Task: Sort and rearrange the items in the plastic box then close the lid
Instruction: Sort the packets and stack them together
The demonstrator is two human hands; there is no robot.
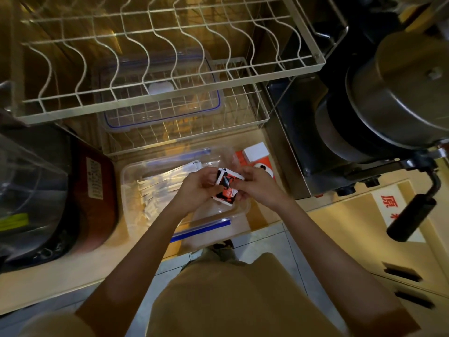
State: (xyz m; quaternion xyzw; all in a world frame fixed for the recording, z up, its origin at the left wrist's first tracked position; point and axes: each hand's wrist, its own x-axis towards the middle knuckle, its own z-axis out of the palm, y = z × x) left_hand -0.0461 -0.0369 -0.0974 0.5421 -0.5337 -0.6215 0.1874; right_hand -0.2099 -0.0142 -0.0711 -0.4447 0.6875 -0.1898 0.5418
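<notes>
Both hands work over the open plastic box [126, 181], which sits on the tabletop [73, 271] just below a wire dish rack [170, 76]. The left hand [194, 188] and the right hand [257, 188] are closed together on a small stack of red, black and white sachets [227, 188], pinching it from either side above the right half of the box. They seem to be squaring the stack up, though that is a judgement.

The sorting looks well underway but not finished. A row of pale stick packets [155, 190] already lies lined up in the left half of the box, while the right half shows mostly bare clear plastic beneath the hands. The sachets are yet to be laid in. An orange and white carton [255, 154] lies just beside the box's far right corner; whether it belongs inside cannot be told.

The lid [160, 93] appears to be the clear, blue-rimmed piece resting on the lower tier of the rack, well apart from the box, so closing is a step not yet done. Blue-edged latch flaps [201, 227] hang open at the near side.

Much is hard to read. The light is dim and amber, the clear walls blur into the tabletop, and the print on the sachets is illegible. How many sachets the hands grip is hidden by the fingers.
</notes>
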